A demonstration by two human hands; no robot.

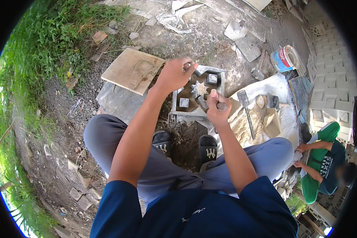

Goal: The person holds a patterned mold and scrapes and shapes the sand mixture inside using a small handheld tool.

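Note:
A square grey metal mould [219, 85] sits on the ground in front of my feet. Small square blocks and a star-shaped piece [199, 89] stand inside it, with brown material around them. My left hand [177, 74] is over the mould's far left part, its fingers curled in; whatever they hold is hidden. Over the near right part is my right hand [219, 111], closed with the thumb raised. A greyish end of something shows in its fist, but its kind is unclear. A dark curved piece [202, 102] lies beside that hand, within the mould.
A wooden board [133, 70] lies at left. At right, a white sheet [279, 89] carries sandy powder [242, 125], a long-handled tool [246, 115] and a scoop-like container [272, 123]. Beyond stands a bucket [282, 59]. Another person [325, 158] squats right, near stacked pale blocks [333, 75].

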